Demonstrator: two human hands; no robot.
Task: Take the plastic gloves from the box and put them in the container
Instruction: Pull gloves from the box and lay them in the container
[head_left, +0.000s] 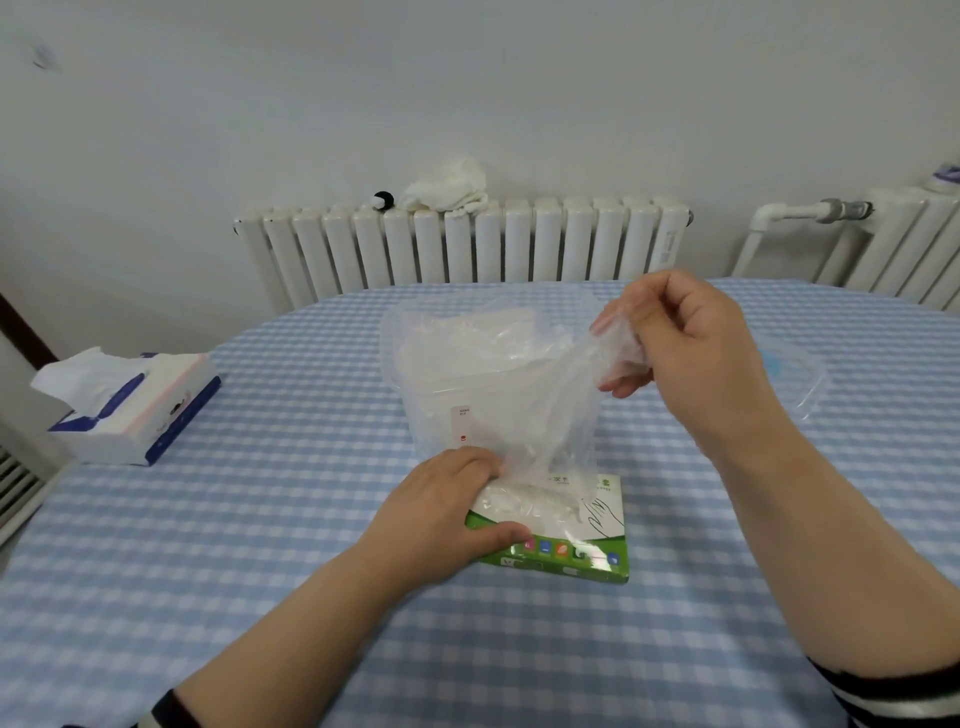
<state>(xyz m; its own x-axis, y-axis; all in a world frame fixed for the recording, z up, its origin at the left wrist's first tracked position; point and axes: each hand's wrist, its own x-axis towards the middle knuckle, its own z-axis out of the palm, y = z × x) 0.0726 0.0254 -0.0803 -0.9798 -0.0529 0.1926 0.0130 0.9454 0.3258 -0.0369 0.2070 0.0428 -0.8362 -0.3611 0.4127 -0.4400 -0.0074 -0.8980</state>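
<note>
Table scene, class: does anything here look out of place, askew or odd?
Little does. The tissue pack lies askew near the table's left edge, one tissue sticking up. A crumpled white cloth sits on the radiator. The container's clear lid lies off, behind the right hand.

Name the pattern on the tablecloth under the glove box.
Light blue and white gingham check on the tablecloth, clearest in the head view.

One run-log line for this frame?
phase: pulling glove | right hand: pinches glove | left hand: holds box | container: behind box
</note>
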